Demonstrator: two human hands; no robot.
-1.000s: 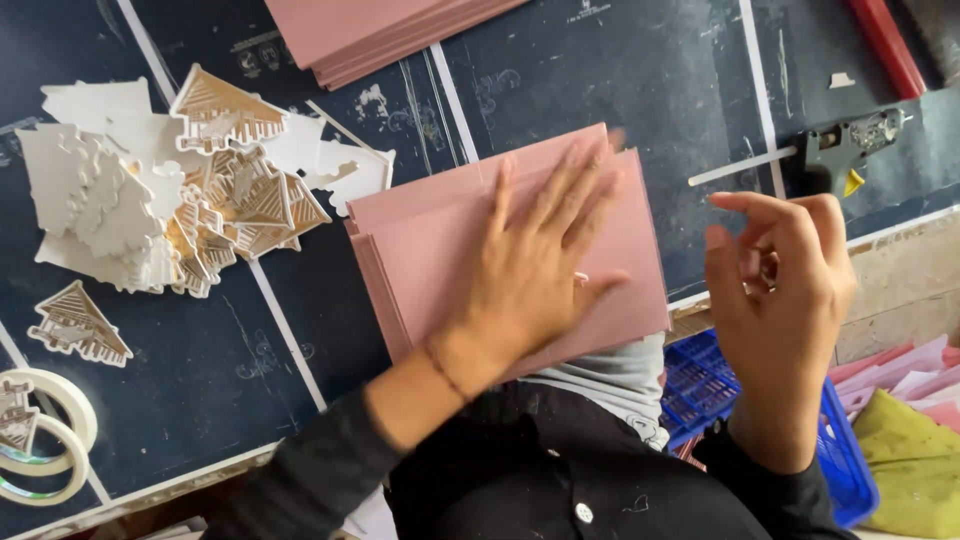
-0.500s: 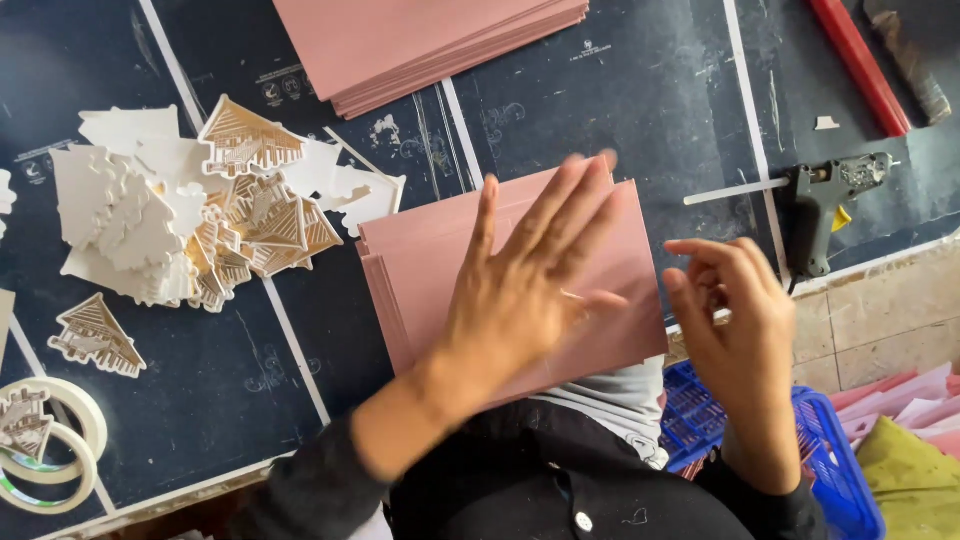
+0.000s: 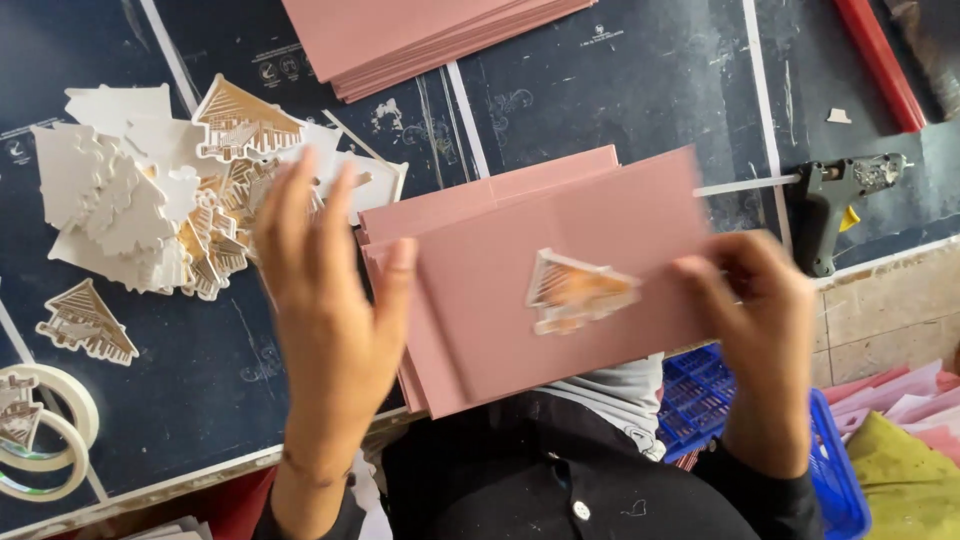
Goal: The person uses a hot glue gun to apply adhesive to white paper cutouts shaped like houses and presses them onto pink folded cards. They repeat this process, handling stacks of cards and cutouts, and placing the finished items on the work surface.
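Hands are holding a thin pink paper card (image 3: 560, 300) with a white-and-gold house cutout (image 3: 578, 291) stuck on it.
The right hand (image 3: 765, 330) is pinching the card's right edge; the left hand (image 3: 325, 290) is spread just beside its left edge. The card looks light and bendy, so edges seem best for holding.

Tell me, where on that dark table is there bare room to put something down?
Free: the dark mat between the far pink card stack and the glue gun, and the strip between the tape rolls and the left hand. Crowded: the cutout pile upper left and the near pink cards.

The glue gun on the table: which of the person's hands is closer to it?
Right. The right hand sits just below and left of the glue gun; the left hand is far across the pink cards.
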